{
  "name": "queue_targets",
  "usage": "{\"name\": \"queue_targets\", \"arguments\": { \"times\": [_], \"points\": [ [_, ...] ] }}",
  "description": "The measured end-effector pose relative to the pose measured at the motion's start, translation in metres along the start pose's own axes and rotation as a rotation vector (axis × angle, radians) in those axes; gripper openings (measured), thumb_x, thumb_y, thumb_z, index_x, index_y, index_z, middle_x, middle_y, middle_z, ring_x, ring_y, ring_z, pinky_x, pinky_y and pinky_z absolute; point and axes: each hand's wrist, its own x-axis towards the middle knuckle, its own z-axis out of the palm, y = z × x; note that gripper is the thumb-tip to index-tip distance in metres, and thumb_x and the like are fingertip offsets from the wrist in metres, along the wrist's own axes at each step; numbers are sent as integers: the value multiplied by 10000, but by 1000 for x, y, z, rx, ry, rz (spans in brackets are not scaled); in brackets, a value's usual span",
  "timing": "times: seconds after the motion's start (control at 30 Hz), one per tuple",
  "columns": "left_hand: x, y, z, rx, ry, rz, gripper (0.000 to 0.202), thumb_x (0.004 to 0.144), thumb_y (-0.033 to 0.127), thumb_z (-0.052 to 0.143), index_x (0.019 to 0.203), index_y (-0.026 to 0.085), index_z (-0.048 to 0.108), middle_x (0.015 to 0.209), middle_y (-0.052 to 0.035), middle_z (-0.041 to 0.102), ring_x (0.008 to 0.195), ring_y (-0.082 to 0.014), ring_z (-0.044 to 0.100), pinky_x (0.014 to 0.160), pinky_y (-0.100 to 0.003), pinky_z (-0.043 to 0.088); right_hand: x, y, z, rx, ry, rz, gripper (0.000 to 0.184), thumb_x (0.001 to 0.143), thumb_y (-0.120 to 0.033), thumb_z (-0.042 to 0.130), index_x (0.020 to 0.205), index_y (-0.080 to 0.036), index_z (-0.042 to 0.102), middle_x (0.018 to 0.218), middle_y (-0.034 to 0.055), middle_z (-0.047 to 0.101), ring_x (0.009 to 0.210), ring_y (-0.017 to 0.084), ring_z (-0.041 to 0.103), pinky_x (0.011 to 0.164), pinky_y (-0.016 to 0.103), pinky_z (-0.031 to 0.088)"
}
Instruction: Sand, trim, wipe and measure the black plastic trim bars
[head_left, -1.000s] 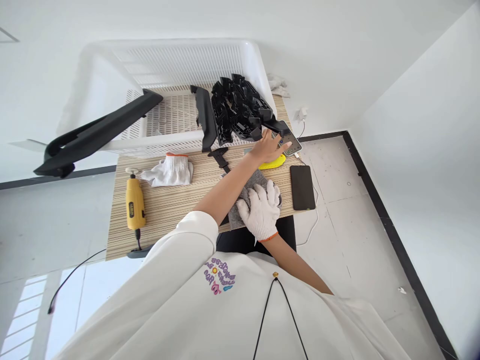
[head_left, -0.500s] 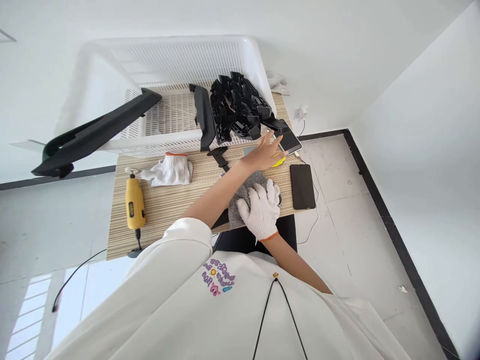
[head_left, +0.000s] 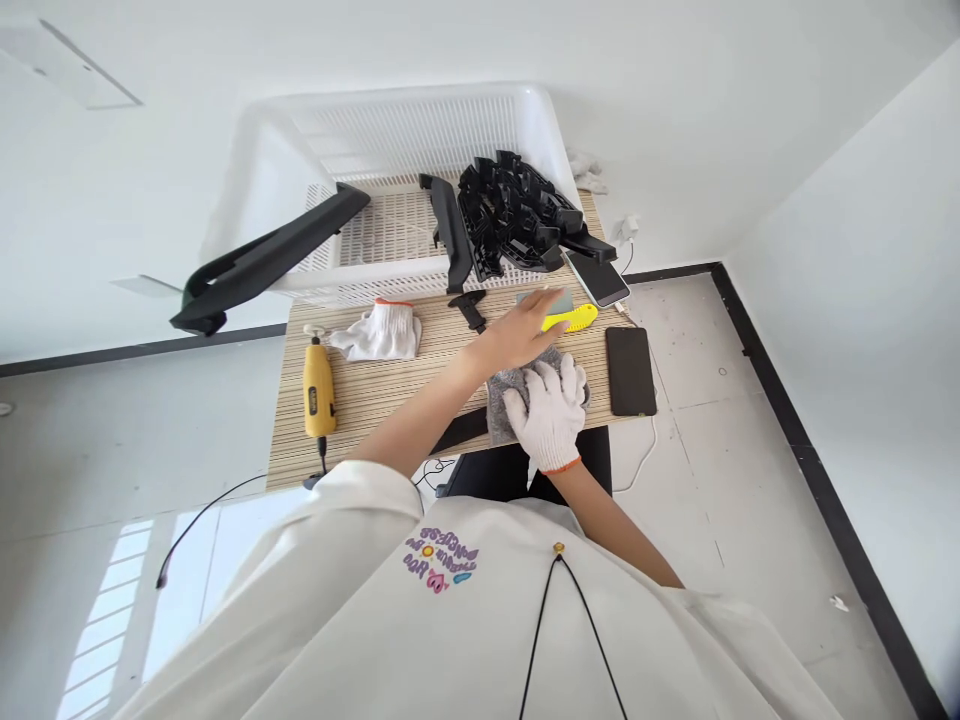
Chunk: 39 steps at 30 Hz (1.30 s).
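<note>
My left hand [head_left: 521,335] is bare, with its fingers stretched out low over the striped table [head_left: 375,385]. Its fingertips are beside a yellow cutter [head_left: 576,319] and a small grey block [head_left: 546,297]. My right hand [head_left: 551,410] wears a white knit glove and lies flat on a grey cloth [head_left: 501,398] near the table's front edge. A phone with a dark screen [head_left: 598,279] lies beyond the cutter, and a second black phone [head_left: 631,370] lies to the right of my gloved hand.
A white slatted crate [head_left: 420,140] at the back holds a pile of black plastic parts [head_left: 525,215] and a long black trim piece [head_left: 270,255]. A yellow rotary tool [head_left: 319,390] and a spare white glove [head_left: 379,332] lie on the table's left half. A small black clip [head_left: 471,308] lies mid-table.
My left hand has drawn back from the far phone toward the yellow cutter. That phone's screen has gone dark. My right hand has stayed on the cloth, and the view has shifted.
</note>
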Motion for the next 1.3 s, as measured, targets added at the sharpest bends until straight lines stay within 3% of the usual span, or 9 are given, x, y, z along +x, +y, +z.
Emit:
{"name": "queue_targets", "arguments": {
  "times": [0.1,0.17,0.3,0.6,0.8,1.0,1.17,1.3],
  "points": [
    [64,-8,26,-15,64,-46,629,1023,480,329,1532,112,302,1614,-183,330,1547,-260,214,1255,-408,199,1,-2,-3,3,-21,11,405,961,-467,518,1175,-162,676,1294,98,642,1485,380,256,1221,575,165],
    [96,-14,39,-47,111,-144,686,1019,539,312,1522,73,297,1589,-236,347,1538,-295,236,1251,-430,202,2,-3,-5,3,-46,24,408,961,-471,514,1175,-164,677,1305,99,636,1488,383,247,1221,578,156],
    [127,-23,55,-105,187,-265,756,1006,618,269,1491,40,322,1540,-274,404,1528,-326,252,1251,-464,187,3,-4,-7,-4,-95,40,407,959,-481,511,1161,-170,681,1317,102,626,1489,383,240,1221,580,148],
    [135,-19,59,-87,229,-388,808,976,679,263,1460,43,381,1562,-297,336,1476,-393,346,1214,-489,267,2,-3,-5,-16,-91,30,430,969,-489,487,1181,-165,673,1317,79,628,1462,388,280,1229,566,139],
    [136,-20,59,-107,243,-390,773,981,669,265,1406,44,423,1486,-297,437,1442,-394,404,1213,-504,267,2,-3,-5,-7,-82,32,421,974,-492,485,1168,-171,676,1327,85,625,1468,378,275,1223,568,150],
    [138,-25,61,-111,261,-362,791,973,682,270,1409,38,417,1539,-292,374,1507,-368,292,1245,-458,207,1,-2,-6,-15,-97,27,428,977,-498,476,1184,-176,669,1338,92,613,1476,378,260,1220,574,145],
    [138,-25,62,-138,268,-355,792,951,700,322,1471,106,377,1572,-244,367,1536,-364,215,1253,-484,186,1,-2,-6,-6,-90,29,422,973,-494,486,1185,-178,668,1327,90,621,1477,374,260,1221,573,149],
    [137,-22,60,-116,262,-381,737,979,625,347,1451,60,393,1560,-268,366,1532,-361,231,1251,-467,197,1,-2,-6,-6,-73,22,424,974,-495,482,1182,-178,671,1315,82,629,1468,375,279,1224,568,152]
  ]
}}
